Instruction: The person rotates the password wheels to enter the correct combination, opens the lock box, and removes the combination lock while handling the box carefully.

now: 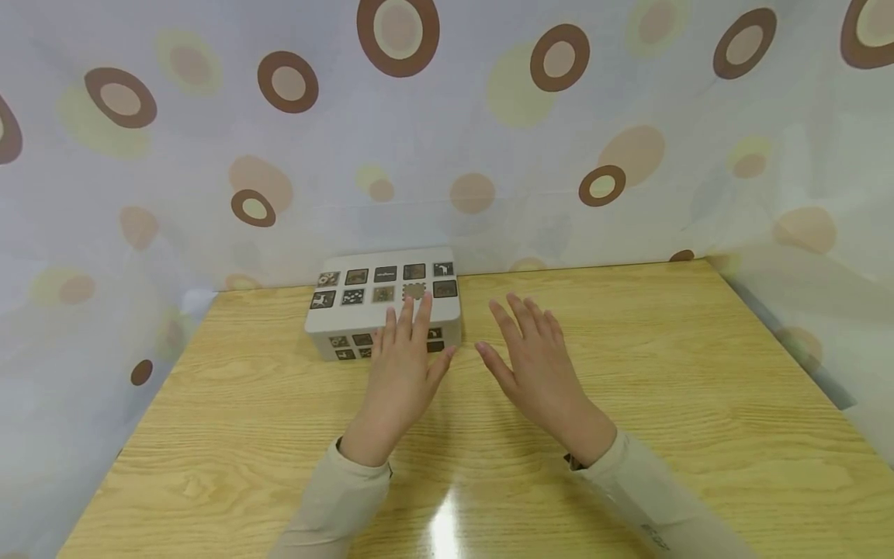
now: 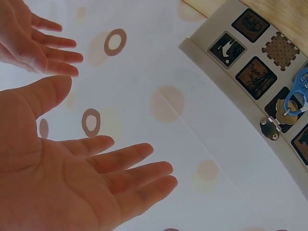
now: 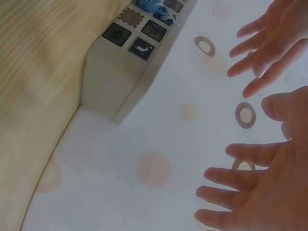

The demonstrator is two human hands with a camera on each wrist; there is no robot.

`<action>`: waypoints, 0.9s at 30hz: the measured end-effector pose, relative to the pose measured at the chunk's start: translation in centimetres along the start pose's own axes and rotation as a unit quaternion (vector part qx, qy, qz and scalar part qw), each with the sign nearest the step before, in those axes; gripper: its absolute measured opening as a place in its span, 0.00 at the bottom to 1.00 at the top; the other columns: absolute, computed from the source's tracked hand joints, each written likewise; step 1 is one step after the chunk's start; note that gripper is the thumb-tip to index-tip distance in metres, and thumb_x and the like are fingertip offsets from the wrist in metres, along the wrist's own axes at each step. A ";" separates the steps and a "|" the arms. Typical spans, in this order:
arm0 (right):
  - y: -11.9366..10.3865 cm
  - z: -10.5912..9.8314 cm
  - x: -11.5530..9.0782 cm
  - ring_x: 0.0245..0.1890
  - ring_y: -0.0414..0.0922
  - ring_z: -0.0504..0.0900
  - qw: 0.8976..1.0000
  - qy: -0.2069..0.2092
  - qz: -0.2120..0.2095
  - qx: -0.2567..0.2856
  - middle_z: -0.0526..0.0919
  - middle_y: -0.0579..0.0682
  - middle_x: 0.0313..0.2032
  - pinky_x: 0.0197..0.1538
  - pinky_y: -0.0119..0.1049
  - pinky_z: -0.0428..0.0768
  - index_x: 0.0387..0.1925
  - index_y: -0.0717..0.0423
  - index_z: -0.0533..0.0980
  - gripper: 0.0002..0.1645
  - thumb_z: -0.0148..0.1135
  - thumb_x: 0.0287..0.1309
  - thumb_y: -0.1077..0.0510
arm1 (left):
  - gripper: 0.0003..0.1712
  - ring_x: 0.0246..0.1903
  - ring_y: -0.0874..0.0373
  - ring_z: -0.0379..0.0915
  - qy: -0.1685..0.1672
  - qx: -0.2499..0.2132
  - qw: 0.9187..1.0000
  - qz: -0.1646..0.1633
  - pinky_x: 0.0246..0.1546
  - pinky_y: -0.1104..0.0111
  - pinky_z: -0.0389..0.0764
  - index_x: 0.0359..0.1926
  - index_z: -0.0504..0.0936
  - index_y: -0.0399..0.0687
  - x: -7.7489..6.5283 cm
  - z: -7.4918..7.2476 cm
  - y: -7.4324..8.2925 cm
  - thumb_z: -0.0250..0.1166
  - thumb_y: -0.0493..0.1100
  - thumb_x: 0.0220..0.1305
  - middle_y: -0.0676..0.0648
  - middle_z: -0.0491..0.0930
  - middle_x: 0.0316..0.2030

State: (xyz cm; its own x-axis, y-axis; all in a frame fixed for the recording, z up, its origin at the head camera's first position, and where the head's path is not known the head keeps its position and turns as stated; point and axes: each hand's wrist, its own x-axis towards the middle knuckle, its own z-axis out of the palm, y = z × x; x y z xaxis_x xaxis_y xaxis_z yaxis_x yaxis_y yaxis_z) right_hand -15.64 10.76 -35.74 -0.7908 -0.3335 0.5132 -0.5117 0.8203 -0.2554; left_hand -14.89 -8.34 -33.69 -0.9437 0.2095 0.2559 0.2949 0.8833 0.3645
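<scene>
My left hand (image 1: 401, 376) and right hand (image 1: 541, 363) are both open, fingers spread, holding nothing. The left one hovers before the box (image 1: 356, 314), apart from it; the right one is above the table (image 1: 698, 388), further right. The box stands at the far side, left of the middle, near the patterned cloth (image 1: 419, 147). Its flat base probably keeps it steady. The metal latch (image 2: 270, 129) faces me, perhaps for easy reach; the blue thing (image 2: 302, 84) beside it I cannot identify.

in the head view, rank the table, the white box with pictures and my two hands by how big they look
1. Table
2. White box
3. Left hand and right hand: look alike, so unranked
</scene>
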 end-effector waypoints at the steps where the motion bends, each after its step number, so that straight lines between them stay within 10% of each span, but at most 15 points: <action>1: -0.1 0.1 0.0 0.65 0.66 0.60 1.000 0.000 -0.001 0.002 0.63 0.67 0.65 0.65 0.64 0.55 0.66 0.63 0.63 0.35 0.57 0.66 0.48 | 0.44 0.70 0.33 0.41 0.003 0.000 1.000 0.001 0.65 0.41 0.53 0.76 0.44 0.46 0.0 0.0 0.0 0.56 0.54 0.69 0.33 0.49 0.72; 27: -1.7 1.5 1.2 0.63 0.64 0.65 0.999 -0.004 -0.014 0.037 0.67 0.67 0.62 0.65 0.60 0.60 0.64 0.66 0.65 0.32 0.55 0.67 0.49 | 0.37 0.65 0.37 0.59 0.024 -0.001 1.000 0.009 0.64 0.46 0.61 0.71 0.56 0.37 -0.2 0.1 -1.4 0.56 0.50 0.70 0.33 0.64 0.65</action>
State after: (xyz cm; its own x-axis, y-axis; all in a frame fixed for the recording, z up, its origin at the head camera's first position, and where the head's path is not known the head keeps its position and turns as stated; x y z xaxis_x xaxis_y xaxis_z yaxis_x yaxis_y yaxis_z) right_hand -16.22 8.26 -35.89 -0.7786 -0.3603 0.5138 -0.5569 0.7740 -0.3011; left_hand -15.13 -9.58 -34.40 -0.9298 0.2053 0.3056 0.3127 0.8783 0.3615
